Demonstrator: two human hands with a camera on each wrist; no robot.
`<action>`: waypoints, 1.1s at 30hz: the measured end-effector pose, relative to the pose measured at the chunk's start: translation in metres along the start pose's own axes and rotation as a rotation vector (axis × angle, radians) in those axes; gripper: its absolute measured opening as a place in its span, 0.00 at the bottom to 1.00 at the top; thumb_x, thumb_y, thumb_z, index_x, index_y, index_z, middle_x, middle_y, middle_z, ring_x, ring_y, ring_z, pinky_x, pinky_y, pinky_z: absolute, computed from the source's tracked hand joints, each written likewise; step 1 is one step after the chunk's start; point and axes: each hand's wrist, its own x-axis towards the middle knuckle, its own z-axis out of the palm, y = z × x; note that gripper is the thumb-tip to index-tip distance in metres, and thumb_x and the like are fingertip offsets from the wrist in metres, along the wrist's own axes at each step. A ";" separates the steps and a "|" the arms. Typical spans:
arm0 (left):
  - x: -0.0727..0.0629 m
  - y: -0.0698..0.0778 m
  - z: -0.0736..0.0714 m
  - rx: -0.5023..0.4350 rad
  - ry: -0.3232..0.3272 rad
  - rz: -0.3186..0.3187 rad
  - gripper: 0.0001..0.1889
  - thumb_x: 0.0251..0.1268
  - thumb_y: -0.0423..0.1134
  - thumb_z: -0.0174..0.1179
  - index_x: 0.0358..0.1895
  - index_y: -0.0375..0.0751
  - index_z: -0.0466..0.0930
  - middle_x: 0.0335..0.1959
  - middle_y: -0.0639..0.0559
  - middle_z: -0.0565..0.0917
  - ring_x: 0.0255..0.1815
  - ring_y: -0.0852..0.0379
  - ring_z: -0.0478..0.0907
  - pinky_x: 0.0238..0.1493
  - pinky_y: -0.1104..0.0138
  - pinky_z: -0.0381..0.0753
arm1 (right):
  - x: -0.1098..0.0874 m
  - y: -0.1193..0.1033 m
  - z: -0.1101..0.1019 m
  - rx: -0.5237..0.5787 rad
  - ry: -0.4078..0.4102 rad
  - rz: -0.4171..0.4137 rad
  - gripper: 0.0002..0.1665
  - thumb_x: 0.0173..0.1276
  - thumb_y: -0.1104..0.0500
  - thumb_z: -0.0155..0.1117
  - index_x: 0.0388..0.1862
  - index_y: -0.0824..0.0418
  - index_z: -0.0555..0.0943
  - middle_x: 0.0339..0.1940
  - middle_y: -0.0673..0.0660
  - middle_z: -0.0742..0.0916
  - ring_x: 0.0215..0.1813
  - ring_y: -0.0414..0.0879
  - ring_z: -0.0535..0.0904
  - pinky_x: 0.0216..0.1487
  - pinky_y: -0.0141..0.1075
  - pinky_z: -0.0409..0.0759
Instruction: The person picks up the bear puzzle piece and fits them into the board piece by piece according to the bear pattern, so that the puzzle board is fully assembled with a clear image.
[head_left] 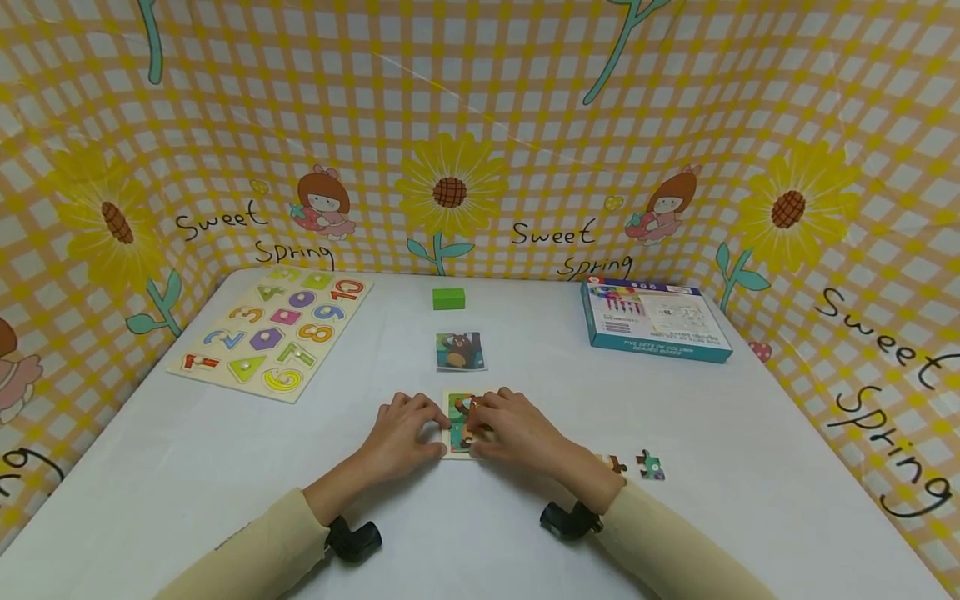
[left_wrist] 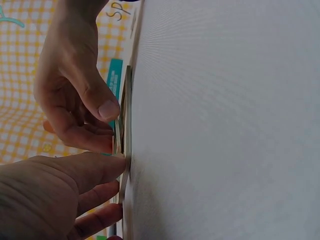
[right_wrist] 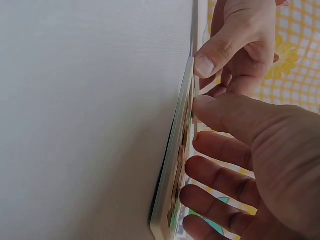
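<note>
A small framed puzzle board (head_left: 457, 457) lies on the table between the two hands, with a green and brown animal picture partly filled in. My left hand (head_left: 408, 429) holds its left side, thumb at the near corner and curled fingers along the edge. From the right, my right hand (head_left: 517, 429) reaches over the board and pinches a thin puzzle piece (right_wrist: 195, 125) between thumb and index finger, the other fingers spread above the board. This hand hides the board's right part in the head view. Loose puzzle pieces (head_left: 651, 465) lie near the right forearm, one partly covered by it.
Beyond the board lies a bear picture card (head_left: 461, 351), with a green block (head_left: 448, 298) behind it. A number and shape board (head_left: 273, 333) lies at the left, a flat teal box (head_left: 656, 321) at the back right. Patterned cloth (head_left: 480, 108) walls the table.
</note>
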 end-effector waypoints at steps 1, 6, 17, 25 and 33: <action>0.000 0.000 0.000 -0.001 0.002 0.002 0.12 0.50 0.41 0.68 0.41 0.48 0.83 0.46 0.53 0.79 0.47 0.53 0.66 0.46 0.56 0.62 | 0.001 0.000 0.000 0.000 -0.009 0.003 0.11 0.54 0.51 0.71 0.35 0.52 0.83 0.37 0.48 0.82 0.39 0.43 0.69 0.42 0.36 0.68; 0.000 -0.001 0.001 -0.005 0.001 0.005 0.13 0.50 0.41 0.69 0.41 0.47 0.83 0.46 0.53 0.79 0.47 0.52 0.67 0.46 0.56 0.62 | 0.002 -0.002 0.002 0.008 -0.037 0.016 0.11 0.54 0.52 0.71 0.36 0.52 0.84 0.38 0.48 0.82 0.41 0.43 0.70 0.43 0.37 0.68; 0.001 0.000 0.001 0.015 0.015 0.002 0.12 0.50 0.41 0.69 0.40 0.48 0.83 0.45 0.53 0.79 0.47 0.52 0.67 0.45 0.57 0.62 | 0.003 -0.001 0.003 -0.021 -0.001 -0.012 0.11 0.53 0.51 0.72 0.34 0.52 0.84 0.34 0.47 0.81 0.37 0.42 0.69 0.40 0.34 0.67; 0.001 0.001 0.002 0.011 0.036 0.016 0.12 0.49 0.40 0.69 0.39 0.46 0.83 0.44 0.52 0.79 0.46 0.53 0.67 0.45 0.57 0.62 | 0.004 -0.001 0.002 0.003 -0.011 0.004 0.12 0.53 0.51 0.73 0.36 0.51 0.85 0.37 0.48 0.82 0.40 0.43 0.70 0.41 0.35 0.68; 0.001 0.002 0.002 0.012 0.041 0.010 0.12 0.48 0.39 0.69 0.38 0.45 0.83 0.44 0.52 0.79 0.46 0.52 0.67 0.45 0.57 0.63 | 0.003 0.000 0.003 0.017 0.008 -0.016 0.11 0.54 0.51 0.72 0.36 0.51 0.84 0.35 0.47 0.82 0.40 0.42 0.70 0.41 0.35 0.68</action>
